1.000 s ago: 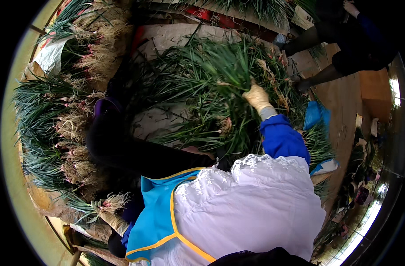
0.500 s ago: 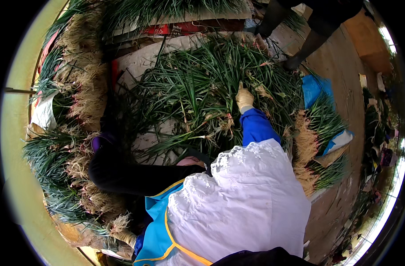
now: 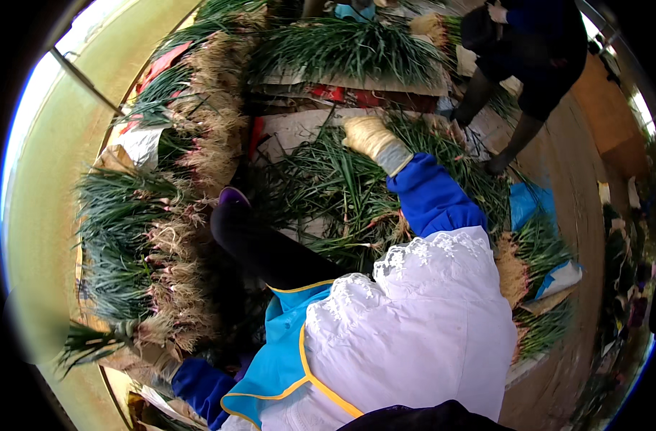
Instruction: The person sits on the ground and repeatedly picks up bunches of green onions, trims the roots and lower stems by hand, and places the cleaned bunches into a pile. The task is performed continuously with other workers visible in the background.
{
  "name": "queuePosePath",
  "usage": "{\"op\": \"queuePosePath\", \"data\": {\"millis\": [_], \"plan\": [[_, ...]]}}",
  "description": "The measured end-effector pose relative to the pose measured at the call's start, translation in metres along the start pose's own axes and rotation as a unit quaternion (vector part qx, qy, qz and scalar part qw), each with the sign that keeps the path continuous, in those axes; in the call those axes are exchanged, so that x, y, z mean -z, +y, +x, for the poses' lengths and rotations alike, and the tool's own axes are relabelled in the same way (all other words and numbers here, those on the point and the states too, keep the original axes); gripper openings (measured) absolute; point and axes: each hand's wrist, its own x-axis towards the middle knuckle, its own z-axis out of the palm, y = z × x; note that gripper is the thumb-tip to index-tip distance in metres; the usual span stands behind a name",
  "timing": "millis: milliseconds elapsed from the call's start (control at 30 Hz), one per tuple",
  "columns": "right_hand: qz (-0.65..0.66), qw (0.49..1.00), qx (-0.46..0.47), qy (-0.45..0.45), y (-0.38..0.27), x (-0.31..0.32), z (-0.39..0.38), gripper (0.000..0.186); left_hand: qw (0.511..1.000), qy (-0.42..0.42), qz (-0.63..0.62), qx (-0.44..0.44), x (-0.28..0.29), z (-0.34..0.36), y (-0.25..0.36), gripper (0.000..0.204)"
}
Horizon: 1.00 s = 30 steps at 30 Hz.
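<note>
My right hand (image 3: pixel 371 139), in a pale yellowish glove and blue sleeve, is over the far part of a loose pile of spring onions (image 3: pixel 328 179). Its back faces up, and its fingers are too hidden to show what they hold, if anything. At the lower left my left hand (image 3: pixel 158 359), gloved the same way, grips a bunch of spring onions (image 3: pixel 91 343) near its root end. This bunch lies at the near end of a long row of spring onions (image 3: pixel 127 248), green leaves outward and pale roots inward. The left fingers are partly hidden under the roots.
My dark-trousered leg (image 3: pixel 270 248) stretches between the row and the pile. Another person (image 3: pixel 533 65) stands at the far right. More spring onions (image 3: pixel 349 50) lie on card beyond the pile, and others (image 3: pixel 543 251) at the right by a blue sheet (image 3: pixel 529 205).
The view has shifted. My left hand has moved outward with the bunch, whose leaves now show at the row's near end. My right hand has moved farther out over the pile, leftward.
</note>
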Motion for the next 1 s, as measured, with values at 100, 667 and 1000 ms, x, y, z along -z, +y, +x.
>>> {"op": "queuePosePath", "data": {"millis": [100,667,1000], "plan": [[0.281,0.882,0.347,0.151,-0.169,0.049,-0.017,0.041,0.992,-0.021,-0.122,0.01,0.015,-0.003,-0.014,0.015],[-0.237,0.723,0.598,-0.254,-0.408,-0.085,-0.087,0.037,0.968,-0.008,-0.212,-0.134,-0.035,-0.009,0.114,0.021],[0.28,0.926,0.244,0.063,-0.545,-0.043,0.085,0.082,0.952,0.176,-0.245,0.057,0.02,-0.035,0.004,0.011]]}}
